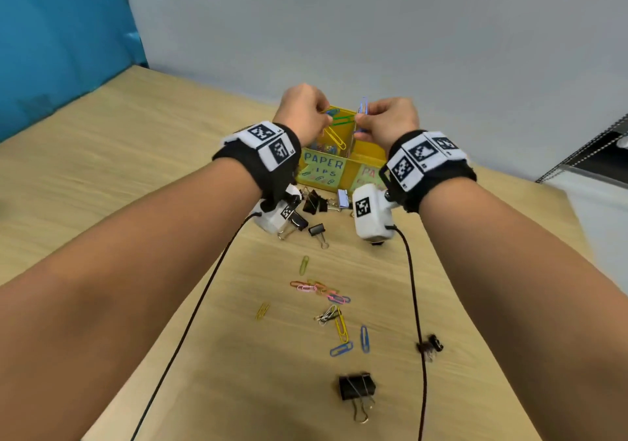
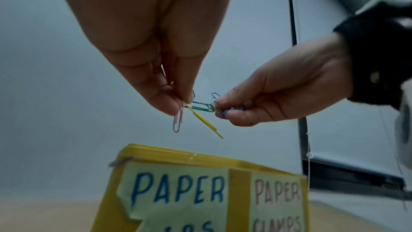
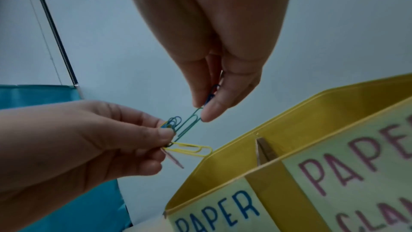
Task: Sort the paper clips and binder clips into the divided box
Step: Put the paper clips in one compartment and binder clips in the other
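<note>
Both hands are held above the yellow divided box [image 1: 365,163], labelled "PAPER CLIPS" on the left and "PAPER CLAMPS" on the right. My left hand [image 1: 307,111] pinches a tangle of paper clips: a yellow one [image 1: 334,136] and a pink one [image 2: 177,121] hang from it. A green paper clip [image 3: 188,123] stretches between the hands. My right hand [image 1: 387,121] pinches blue paper clips [image 1: 363,107] linked to the green one. The left compartment [image 1: 326,150] holds several coloured clips.
Loose paper clips [image 1: 326,292] lie on the wooden table [image 1: 119,175] near me, with black binder clips [image 1: 356,388] in front, at the right [image 1: 431,345] and beside the box [image 1: 314,201]. Two black cables cross the table. A wall stands behind the box.
</note>
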`<state>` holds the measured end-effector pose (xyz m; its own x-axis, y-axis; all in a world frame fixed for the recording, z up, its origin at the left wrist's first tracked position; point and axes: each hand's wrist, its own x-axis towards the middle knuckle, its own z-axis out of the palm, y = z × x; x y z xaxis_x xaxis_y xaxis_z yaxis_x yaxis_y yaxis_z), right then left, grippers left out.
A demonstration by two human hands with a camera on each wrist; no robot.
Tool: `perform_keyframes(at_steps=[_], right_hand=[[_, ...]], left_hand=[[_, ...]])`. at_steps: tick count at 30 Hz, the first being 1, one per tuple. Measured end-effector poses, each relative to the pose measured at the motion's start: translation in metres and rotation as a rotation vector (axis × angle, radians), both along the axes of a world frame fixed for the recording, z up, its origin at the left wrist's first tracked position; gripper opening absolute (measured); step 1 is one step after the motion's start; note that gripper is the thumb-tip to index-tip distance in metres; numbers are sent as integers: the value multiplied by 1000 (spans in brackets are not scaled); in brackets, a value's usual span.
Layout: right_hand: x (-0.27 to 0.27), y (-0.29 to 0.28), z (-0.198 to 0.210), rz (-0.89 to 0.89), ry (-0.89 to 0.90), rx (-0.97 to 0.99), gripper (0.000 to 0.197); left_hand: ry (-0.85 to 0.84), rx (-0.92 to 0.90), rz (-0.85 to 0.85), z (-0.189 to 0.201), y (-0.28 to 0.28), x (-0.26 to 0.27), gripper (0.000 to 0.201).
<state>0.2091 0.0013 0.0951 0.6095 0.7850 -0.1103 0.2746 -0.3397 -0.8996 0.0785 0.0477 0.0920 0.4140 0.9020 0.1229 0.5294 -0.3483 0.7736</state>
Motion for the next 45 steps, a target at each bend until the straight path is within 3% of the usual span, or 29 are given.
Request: perform_keyframes(at_steps=[4, 8, 10, 13, 16, 18, 20, 23, 26, 30, 39, 45], right_hand=[[-5, 27, -7, -15, 8, -114, 25], [-10, 27, -6, 188, -43, -234, 37], [-14, 19, -2, 199, -155, -220, 35], [-22, -16, 1, 256, -217, -172, 19], [-28, -73, -3, 523, -292, -387, 13], [-34, -106, -16, 721, -381, -643, 16], [-45, -129, -37, 824, -411, -817, 21], [-63, -153, -60, 812, -563, -835, 31], [-77, -158, -72, 747, -644, -760, 44], [-87, -153, -86, 710, -747, -719, 30], [-83, -158, -81, 738, -733, -717, 24], [-78, -174, -61, 826, -605, -703, 18]], left_hand=[[164, 78, 13, -11, 17, 9, 26], [394, 182, -29, -18, 17, 7, 28], [463, 236, -59, -16, 8, -1, 32], [371, 280, -81, -14, -20, -25, 29], [345, 32, -321, -31, -60, -59, 19], [528, -154, -544, -53, -88, -73, 24], [678, -183, -619, -76, -111, -78, 38], [708, -105, -549, -93, -130, -73, 41], [677, -108, -500, -96, -138, -70, 27], [686, -120, -478, -97, -147, -68, 17], [590, -194, -339, -72, -148, -105, 8], [667, -325, -268, -81, -160, -128, 20]])
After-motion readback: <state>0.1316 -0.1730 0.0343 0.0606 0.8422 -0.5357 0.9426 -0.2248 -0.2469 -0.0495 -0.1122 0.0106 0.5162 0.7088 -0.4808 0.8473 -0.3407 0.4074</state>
